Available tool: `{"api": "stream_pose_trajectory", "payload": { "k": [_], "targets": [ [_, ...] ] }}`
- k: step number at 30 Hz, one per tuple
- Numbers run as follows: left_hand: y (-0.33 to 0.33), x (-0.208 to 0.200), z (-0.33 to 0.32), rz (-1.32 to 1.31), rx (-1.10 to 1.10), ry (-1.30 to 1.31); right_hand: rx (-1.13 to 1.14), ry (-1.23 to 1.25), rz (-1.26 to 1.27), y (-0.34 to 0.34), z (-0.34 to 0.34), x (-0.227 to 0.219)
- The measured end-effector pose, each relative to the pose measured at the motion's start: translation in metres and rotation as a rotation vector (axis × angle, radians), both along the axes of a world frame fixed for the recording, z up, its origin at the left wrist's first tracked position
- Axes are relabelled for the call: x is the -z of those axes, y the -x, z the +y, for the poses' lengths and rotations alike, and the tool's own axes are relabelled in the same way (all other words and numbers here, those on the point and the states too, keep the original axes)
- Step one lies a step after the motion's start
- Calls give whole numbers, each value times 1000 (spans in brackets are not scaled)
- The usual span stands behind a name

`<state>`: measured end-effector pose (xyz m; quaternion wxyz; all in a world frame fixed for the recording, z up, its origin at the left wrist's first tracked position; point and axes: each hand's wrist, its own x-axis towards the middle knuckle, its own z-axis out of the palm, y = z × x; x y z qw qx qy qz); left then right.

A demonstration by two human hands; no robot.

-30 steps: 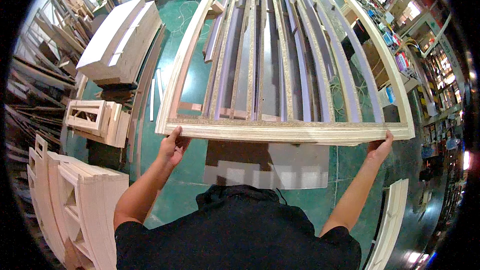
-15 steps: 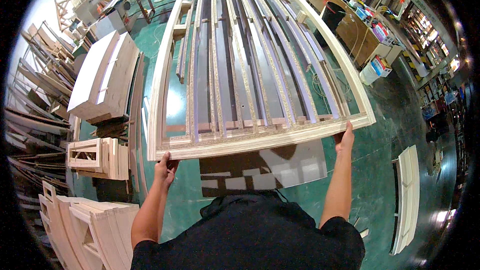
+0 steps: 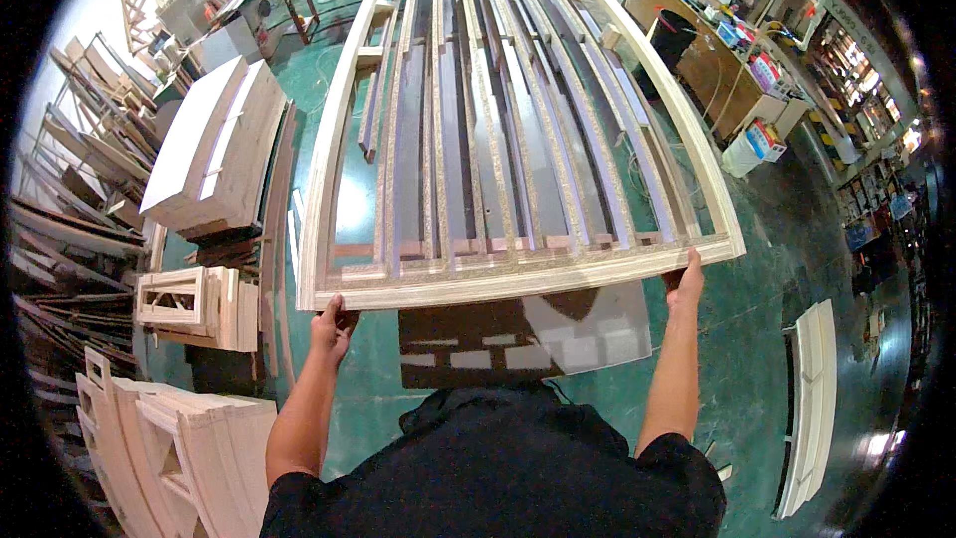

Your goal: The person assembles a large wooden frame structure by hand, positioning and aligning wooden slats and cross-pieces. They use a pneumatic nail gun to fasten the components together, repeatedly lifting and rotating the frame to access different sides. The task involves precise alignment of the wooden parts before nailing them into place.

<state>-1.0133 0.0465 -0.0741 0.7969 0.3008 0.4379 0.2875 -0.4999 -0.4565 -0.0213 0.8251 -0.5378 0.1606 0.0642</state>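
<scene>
Gripping near rail of wooden frame [image 3: 478, 285] in head view: left hand [image 3: 331, 329] pinching it close to left corner, right hand [image 3: 684, 284] close to right corner, thumbs on top, fingers partly hidden beneath. Frame stretching away beyond grip. Compared with one second ago, rail looks shorter, slanting up toward right hand; last half second, hardly any shift. Frame probably eased lower or outward, though view turned too; hold seems settled. Pale sheet [image 3: 607, 339] between hands, on body side of grip.
</scene>
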Motion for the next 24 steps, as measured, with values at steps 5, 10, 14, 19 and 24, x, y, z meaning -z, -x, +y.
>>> {"api": "stream_pose_trajectory", "payload": {
  "k": [5,10,14,19,24],
  "targets": [
    [-6,-3,-7,10,-69,10,-4,25,-42,-8,4,-14],
    [-9,0,-6,-6,-78,12,-3,39,-51,-12,10,-31],
    [-2,-2,-1,-23,-109,6,-33,75,-57,1,15,-40],
    [0,-4,12,-58,-89,-2,53,52,-109,15,16,-36],
    [14,17,26,-51,-81,30,-11,63,-111,21,23,-53]
  ]
}}
